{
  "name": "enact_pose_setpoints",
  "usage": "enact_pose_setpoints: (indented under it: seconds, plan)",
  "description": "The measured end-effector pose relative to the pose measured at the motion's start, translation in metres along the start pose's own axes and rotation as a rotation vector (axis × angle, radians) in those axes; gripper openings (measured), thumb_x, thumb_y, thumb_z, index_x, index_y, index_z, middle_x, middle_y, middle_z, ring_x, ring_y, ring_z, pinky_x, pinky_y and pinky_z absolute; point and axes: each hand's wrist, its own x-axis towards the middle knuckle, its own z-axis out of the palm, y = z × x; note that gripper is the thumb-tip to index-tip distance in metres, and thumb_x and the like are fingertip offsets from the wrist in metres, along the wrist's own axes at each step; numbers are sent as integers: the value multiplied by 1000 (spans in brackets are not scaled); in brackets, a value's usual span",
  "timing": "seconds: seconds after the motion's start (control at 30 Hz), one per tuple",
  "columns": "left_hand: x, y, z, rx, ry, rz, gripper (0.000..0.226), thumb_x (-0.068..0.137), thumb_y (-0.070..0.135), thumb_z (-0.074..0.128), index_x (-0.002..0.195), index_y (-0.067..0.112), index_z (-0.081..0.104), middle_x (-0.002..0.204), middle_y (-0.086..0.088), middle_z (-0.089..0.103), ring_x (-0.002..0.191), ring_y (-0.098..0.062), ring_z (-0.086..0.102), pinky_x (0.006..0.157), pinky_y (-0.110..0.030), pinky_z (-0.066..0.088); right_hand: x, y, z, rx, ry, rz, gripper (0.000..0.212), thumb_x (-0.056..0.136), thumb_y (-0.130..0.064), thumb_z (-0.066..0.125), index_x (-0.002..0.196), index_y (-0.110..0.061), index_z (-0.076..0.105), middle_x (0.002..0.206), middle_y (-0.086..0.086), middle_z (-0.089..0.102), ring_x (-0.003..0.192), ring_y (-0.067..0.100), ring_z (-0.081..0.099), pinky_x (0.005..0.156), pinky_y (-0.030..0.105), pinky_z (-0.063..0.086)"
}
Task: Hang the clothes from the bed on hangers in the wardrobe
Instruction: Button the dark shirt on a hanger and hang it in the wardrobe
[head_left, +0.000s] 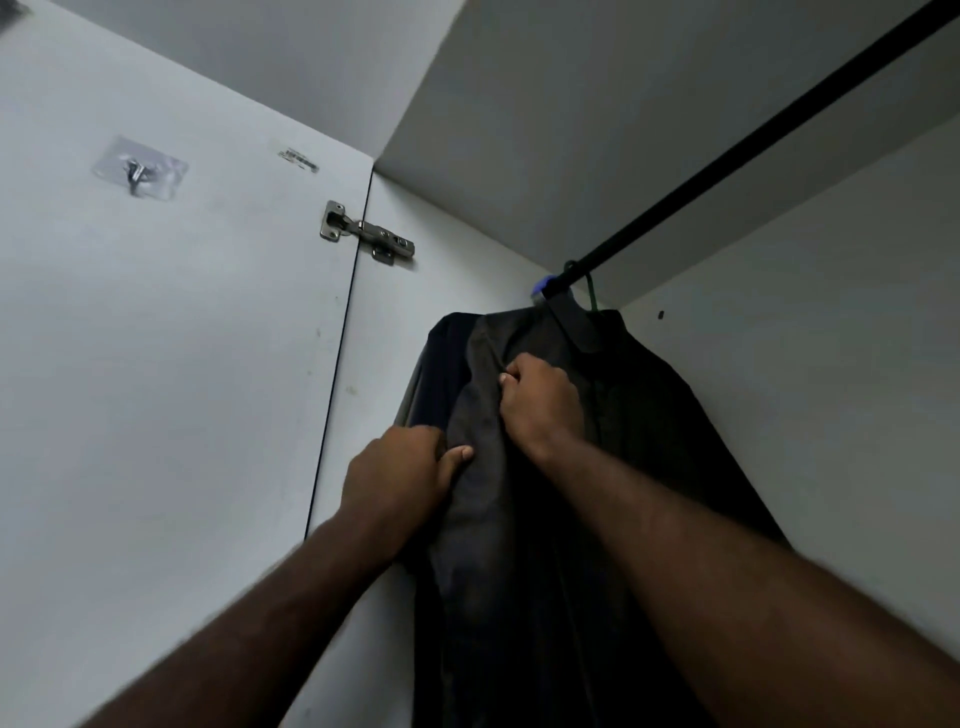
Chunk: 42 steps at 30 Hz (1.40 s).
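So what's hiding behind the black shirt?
Another dark garment peeks out at its left edge, below a bit of blue hanger. The shirt covers the rest.

I see a metal hinge (363, 234) bridging the seam beside a white door panel (156, 389). Well left of the hinge and a little higher, a clear adhesive hook (139, 169) sticks to that panel. Just up-left of the hinge sits a small printed label (297, 159), too blurred for me to read. Far right of the hinge, lower, is a small dark mark (661, 314).

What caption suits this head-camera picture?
A dark shirt hangs from the wardrobe rail, gripped by the left hand and right hand.
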Motion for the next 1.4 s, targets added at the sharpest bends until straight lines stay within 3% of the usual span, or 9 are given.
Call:
enact_pose_setpoints:
  seconds: [0.13, 0.3, 0.5, 0.7, 0.83, 1.0, 1.17, 1.27, 1.4]
  plan:
    - [1, -18, 1, -229, 142, -36, 50, 96, 56, 38, 62, 20, 48, 61, 2, 54, 64, -22, 54, 57, -35, 40, 18, 10, -2, 411, 42, 202, 21, 100, -16, 51, 89, -6, 66, 90, 10, 64, 84, 23, 58, 73, 24, 39]
    - [-4, -19, -4, -154, 209, -84, 50, 95, 57, 38, 62, 21, 45, 59, 4, 53, 63, -21, 54, 53, -32, 34, 13, 28, 2, 300, -53, 58, 40, 100, -25, 52, 63, -13, 49, 71, 8, 58, 71, 22, 53, 63, 30, 35]
    - [25, 41, -12, -29, 416, 422, 17, 89, 34, 54, 81, 20, 52, 81, -1, 55, 76, -26, 54, 64, -34, 38, 15, 42, -18, 151, -116, -40, 28, 88, -39, 63, 68, -23, 52, 77, -2, 65, 79, 21, 63, 70, 33, 48]
    - [73, 125, 27, 4, 258, 619, 14, 99, 32, 40, 100, 21, 49, 105, 1, 54, 98, -19, 50, 79, -32, 31, 22, 72, -69, -240, -191, -159, 23, 99, -13, 44, 105, -3, 64, 116, 17, 66, 112, 35, 59, 81, 33, 40]
    - [93, 154, 73, 103, 166, 850, 25, 95, 33, 45, 113, 19, 56, 115, -3, 58, 107, -25, 54, 88, -37, 37, 28, 154, -100, -192, -78, 65, 19, 91, -20, 59, 72, -20, 57, 94, 10, 70, 96, 31, 65, 70, 27, 40]
    - [105, 183, 113, 139, 25, 961, 32, 99, 33, 38, 125, 20, 54, 128, -2, 56, 120, -22, 49, 97, -40, 41, 21, 248, -132, -272, -12, 359, 21, 87, -29, 67, 83, -8, 64, 88, 7, 68, 92, 28, 62, 83, 34, 51]
    - [106, 203, 156, 175, -52, 972, 35, 100, 33, 38, 129, 18, 51, 133, -5, 54, 124, -24, 48, 99, -43, 41, 6, 309, -125, -329, -110, 508, 55, 88, -55, 62, 62, -20, 28, 64, -2, 33, 76, 22, 41, 50, 26, 26]
    - [101, 214, 180, 178, -102, 998, 36, 99, 32, 38, 131, 17, 50, 134, -6, 54, 124, -24, 48, 100, -43, 41, -8, 331, -114, -190, -160, 593, 60, 77, -72, 61, 71, -14, 47, 72, 4, 52, 70, 23, 50, 50, 23, 33]
    - [96, 219, 204, 194, -173, 971, 37, 98, 30, 42, 131, 17, 50, 136, -6, 53, 126, -25, 48, 102, -41, 39, -23, 335, -98, -51, -52, 479, 55, 73, -69, 68, 72, -15, 65, 72, 0, 67, 70, 17, 62, 60, 25, 44]
